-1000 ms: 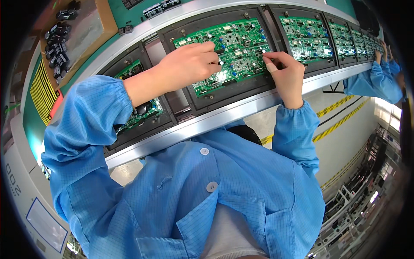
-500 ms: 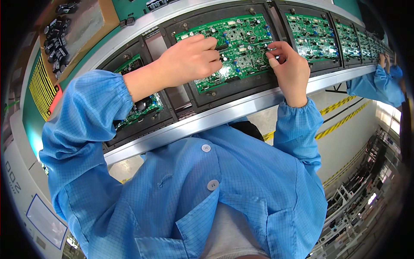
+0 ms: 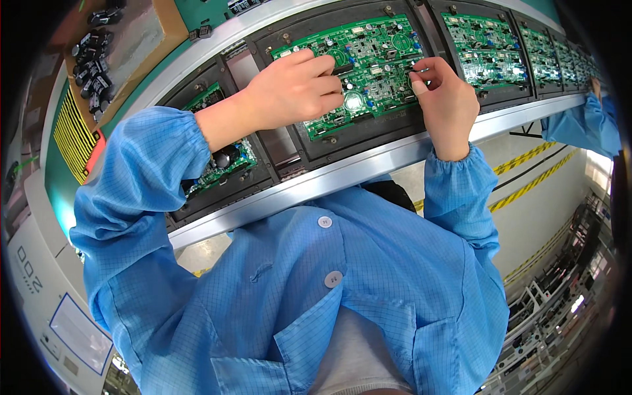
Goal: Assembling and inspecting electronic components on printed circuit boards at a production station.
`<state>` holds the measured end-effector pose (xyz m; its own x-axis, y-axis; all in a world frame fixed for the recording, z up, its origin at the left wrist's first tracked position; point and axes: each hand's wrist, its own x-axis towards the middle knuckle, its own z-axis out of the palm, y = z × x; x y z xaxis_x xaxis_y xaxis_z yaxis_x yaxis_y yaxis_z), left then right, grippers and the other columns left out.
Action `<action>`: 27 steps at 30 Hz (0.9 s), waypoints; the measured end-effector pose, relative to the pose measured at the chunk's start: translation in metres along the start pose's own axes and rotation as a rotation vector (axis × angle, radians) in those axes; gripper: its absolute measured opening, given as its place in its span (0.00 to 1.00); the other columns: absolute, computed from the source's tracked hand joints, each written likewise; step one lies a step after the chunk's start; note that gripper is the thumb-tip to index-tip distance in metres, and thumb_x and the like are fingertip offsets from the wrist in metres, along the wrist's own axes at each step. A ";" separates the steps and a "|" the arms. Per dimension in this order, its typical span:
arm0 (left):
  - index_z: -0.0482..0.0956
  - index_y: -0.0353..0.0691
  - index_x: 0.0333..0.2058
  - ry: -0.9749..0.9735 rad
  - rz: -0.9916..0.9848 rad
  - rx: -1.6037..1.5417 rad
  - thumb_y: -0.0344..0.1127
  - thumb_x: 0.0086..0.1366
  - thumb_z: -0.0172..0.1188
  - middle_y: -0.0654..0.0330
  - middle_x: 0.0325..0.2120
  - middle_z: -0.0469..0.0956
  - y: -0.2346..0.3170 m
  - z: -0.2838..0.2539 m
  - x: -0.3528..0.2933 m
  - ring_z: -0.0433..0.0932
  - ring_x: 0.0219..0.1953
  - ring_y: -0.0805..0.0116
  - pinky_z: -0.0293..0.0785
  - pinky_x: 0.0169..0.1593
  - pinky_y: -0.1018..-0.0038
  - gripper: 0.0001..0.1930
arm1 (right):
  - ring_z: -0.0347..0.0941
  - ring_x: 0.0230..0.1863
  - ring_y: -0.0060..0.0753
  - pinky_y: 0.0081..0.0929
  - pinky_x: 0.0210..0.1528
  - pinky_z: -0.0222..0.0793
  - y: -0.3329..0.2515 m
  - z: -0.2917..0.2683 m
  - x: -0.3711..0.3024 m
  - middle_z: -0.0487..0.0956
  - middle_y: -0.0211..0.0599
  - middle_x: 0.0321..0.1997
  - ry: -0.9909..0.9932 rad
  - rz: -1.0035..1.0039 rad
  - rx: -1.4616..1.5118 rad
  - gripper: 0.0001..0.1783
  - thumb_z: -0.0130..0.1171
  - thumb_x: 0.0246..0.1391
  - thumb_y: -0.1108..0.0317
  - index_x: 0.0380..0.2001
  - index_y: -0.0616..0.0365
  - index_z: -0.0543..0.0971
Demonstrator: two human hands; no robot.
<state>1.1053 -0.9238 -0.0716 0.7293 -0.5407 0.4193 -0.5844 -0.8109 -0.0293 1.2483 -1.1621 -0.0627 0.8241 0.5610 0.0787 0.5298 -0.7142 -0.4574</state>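
Note:
A green circuit board (image 3: 378, 85), crowded with small components, lies in a black carrier frame (image 3: 385, 126) in front of me. My left hand (image 3: 299, 89) is over the board's left part, palm down with the fingers curled in. Whatever its fingertips hold is hidden beneath the hand. At the board's right edge, my right hand (image 3: 447, 102) is closed, thumb and forefinger bent together near the small components. Anything between those fingertips is too small to make out.
A silver rail (image 3: 362, 155) edges the line on my side. More carriers with boards (image 3: 487, 52) continue rightward; another board (image 3: 230, 164) sits partly under my left forearm. At the upper left, a cardboard box (image 3: 172, 26) holds black capacitors (image 3: 95, 72). Someone's blue sleeve (image 3: 579, 125) appears far right.
The whole view has shifted slightly. My right thumb and forefinger have drawn closer together at the board's edge. My left hand stays curled over the same part of the board.

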 end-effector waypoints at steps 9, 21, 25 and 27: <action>0.83 0.49 0.28 -0.017 0.004 -0.024 0.36 0.50 0.63 0.73 0.29 0.76 -0.001 0.000 0.002 0.73 0.39 0.71 0.68 0.40 0.74 0.06 | 0.82 0.29 0.29 0.29 0.30 0.73 0.001 0.008 -0.001 0.85 0.24 0.28 0.093 -0.050 -0.013 0.08 0.69 0.56 0.63 0.39 0.46 0.83; 0.82 0.49 0.27 -0.065 -0.005 -0.008 0.36 0.50 0.63 0.73 0.30 0.77 0.000 -0.003 0.001 0.73 0.39 0.72 0.68 0.40 0.74 0.05 | 0.67 0.25 0.18 0.21 0.28 0.64 0.013 0.000 -0.004 0.82 0.26 0.29 0.168 -0.028 0.368 0.11 0.71 0.56 0.70 0.42 0.54 0.83; 0.82 0.49 0.27 -0.047 0.003 -0.005 0.36 0.50 0.63 0.73 0.31 0.78 -0.001 -0.001 0.002 0.73 0.39 0.72 0.68 0.40 0.74 0.04 | 0.67 0.26 0.19 0.20 0.30 0.65 0.016 -0.005 -0.002 0.82 0.26 0.30 0.185 -0.026 0.395 0.10 0.69 0.57 0.73 0.43 0.57 0.83; 0.81 0.49 0.26 -0.048 0.003 -0.002 0.36 0.50 0.62 0.73 0.30 0.77 -0.001 0.001 0.004 0.73 0.39 0.72 0.68 0.40 0.74 0.04 | 0.67 0.26 0.19 0.20 0.31 0.65 0.017 -0.004 -0.001 0.82 0.27 0.31 0.183 -0.034 0.404 0.10 0.69 0.57 0.74 0.43 0.57 0.83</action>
<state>1.1094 -0.9255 -0.0703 0.7435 -0.5536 0.3750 -0.5876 -0.8087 -0.0289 1.2577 -1.1766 -0.0667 0.8486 0.4723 0.2382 0.4664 -0.4554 -0.7583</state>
